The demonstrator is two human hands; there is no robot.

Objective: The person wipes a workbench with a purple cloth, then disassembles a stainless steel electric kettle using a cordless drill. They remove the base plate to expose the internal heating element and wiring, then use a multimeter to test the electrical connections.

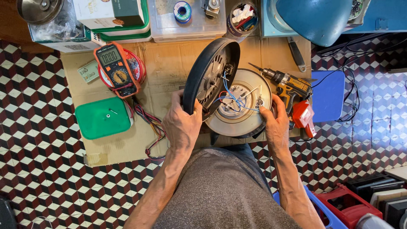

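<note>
left hand (182, 125) grip clamped on rim of black base cover (210, 75), tilted up | right hand (275, 123) grip pressing steel cooker body (237, 106) on cardboard (169, 63) | cover probably light, stiff; thin wires (231, 98) fragile, hold by rims

ok so counting what's on the bench: two hands, left (183, 125) and right (276, 125), one round appliance base (237, 123) with one black bottom cover (207, 74) swung open, one orange multimeter (115, 68), one cordless drill (292, 87), one green lid (102, 118), one solder spool (182, 11), one blue lamp shade (316, 19)
</note>
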